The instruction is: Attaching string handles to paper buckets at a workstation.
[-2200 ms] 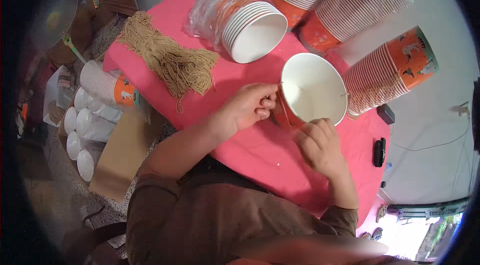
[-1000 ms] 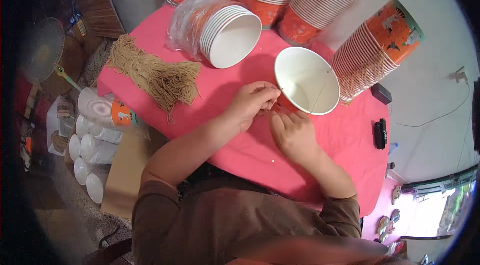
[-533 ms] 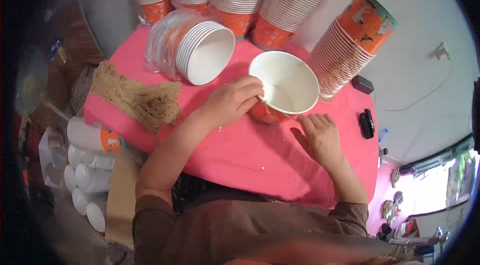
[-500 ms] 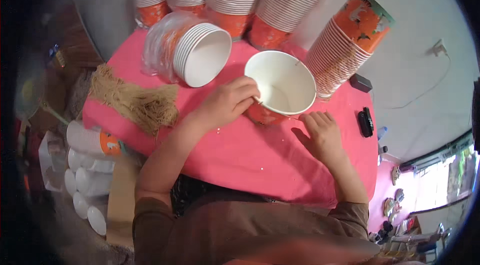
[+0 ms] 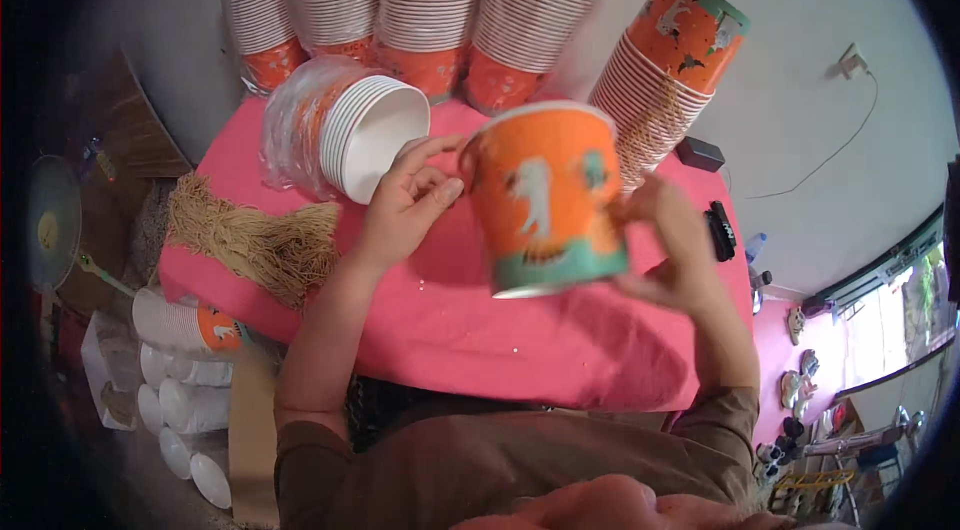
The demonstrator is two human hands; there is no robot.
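Note:
An orange paper bucket with a green base band and a white animal print is lifted above the pink-covered table, its side turned toward me and slightly blurred. My right hand grips it from the right, thumb low and fingers higher up; some fingertips are hidden. Close by the bucket's left side is my left hand, index finger stretched out and thumb apart from it, with nothing visible between them. Behind that hand lies a nested stack of white-lined buckets, partly in clear plastic. A bundle of tan cords lies on the left.
Tall wrapped bucket stacks line the table's back. Another stack, upside down with tan cords on it, leans at back right. A black box and a black object lie at the right edge. More bucket stacks fill the lower left.
The bucket, standing mouth up before, has been raised and tipped so its printed side shows. My right hand has moved up onto its side; my left hand has come off the rim.

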